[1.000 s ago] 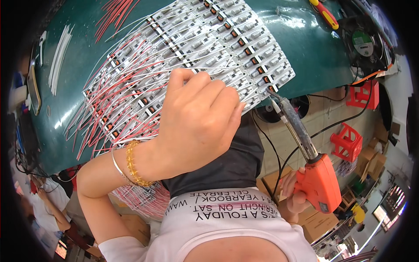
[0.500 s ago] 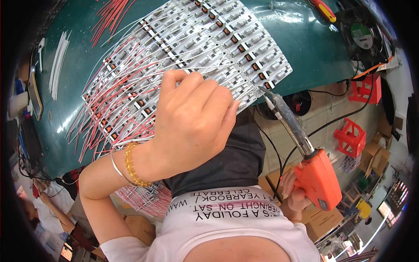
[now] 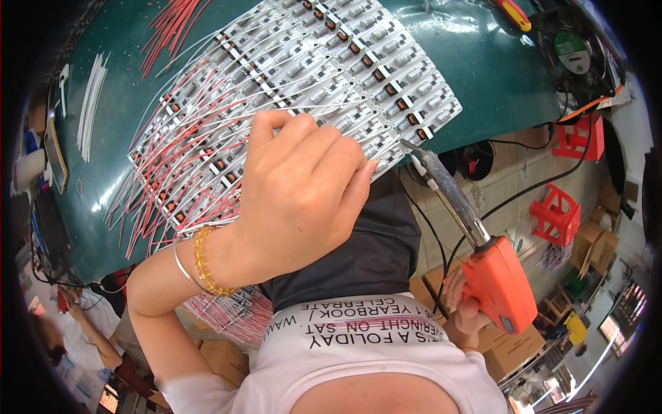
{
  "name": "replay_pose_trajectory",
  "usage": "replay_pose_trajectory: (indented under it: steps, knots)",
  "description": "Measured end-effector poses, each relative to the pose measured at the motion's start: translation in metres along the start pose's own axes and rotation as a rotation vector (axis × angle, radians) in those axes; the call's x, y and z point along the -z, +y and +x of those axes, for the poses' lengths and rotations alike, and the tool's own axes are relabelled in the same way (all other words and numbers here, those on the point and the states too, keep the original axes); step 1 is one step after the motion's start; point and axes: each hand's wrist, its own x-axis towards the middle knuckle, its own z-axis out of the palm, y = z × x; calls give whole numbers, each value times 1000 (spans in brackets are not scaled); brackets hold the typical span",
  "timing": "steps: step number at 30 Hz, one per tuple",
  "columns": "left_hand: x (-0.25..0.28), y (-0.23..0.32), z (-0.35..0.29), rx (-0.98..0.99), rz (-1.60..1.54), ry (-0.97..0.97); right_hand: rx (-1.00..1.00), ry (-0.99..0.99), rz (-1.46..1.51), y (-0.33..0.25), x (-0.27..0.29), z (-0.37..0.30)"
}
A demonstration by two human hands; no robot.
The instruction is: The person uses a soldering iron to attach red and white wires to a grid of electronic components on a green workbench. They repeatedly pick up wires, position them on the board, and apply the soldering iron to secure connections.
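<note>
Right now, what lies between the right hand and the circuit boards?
In the head view, the orange soldering gun: the right hand holds it, and its metal barrel reaches to the edge of the circuit boards; whether they touch is unclear.

- Orange-bodied, metal-barrelled soldering gun [image 3: 500, 286]: shifted slightly left, right of frame; its dark bent tip [image 3: 408, 145] now farther left along the white circuit-board panel's [image 3: 449, 112] lower-right edge.
- Bare left hand [image 3: 300, 190]: slightly left, mid-frame.
</note>
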Motion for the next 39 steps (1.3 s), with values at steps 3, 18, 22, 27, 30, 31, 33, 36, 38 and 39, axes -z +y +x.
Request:
replay_pose_trajectory:
  steps: [3, 18, 22, 27, 30, 31, 33, 36, 38, 39]
  knots:
    - [0, 0, 1, -4, -2, -1, 108, 44, -6, 10, 1, -5]
    - [0, 0, 0, -10, 12, 1, -26, 28, -150, 0, 0, -4]
    - [0, 0, 0, -13, 15, -3, 4, 102, -299, 3, -1, -12]
    - [0, 0, 1, -13, 14, -2, 163, -43, -104, 19, 17, -14]
    - [1, -1, 0, -4, 17, -4, 187, 15, 40, 22, 15, -16]
    - [2, -1, 0, -4, 19, -5, 172, 36, 67, 21, 12, -16]
    - [4, -1, -1, 8, 25, -12, 157, 60, 124, 17, 5, -9]
    - [2, 1, 2, -12, 8, -25, 157, 60, 177, -5, -8, 13]
    - [0, 1, 3, -11, 4, -30, 190, 45, 230, -3, -6, 19]
    - [1, 2, 2, -3, 10, -30, 224, 39, 272, 2, -6, 26]
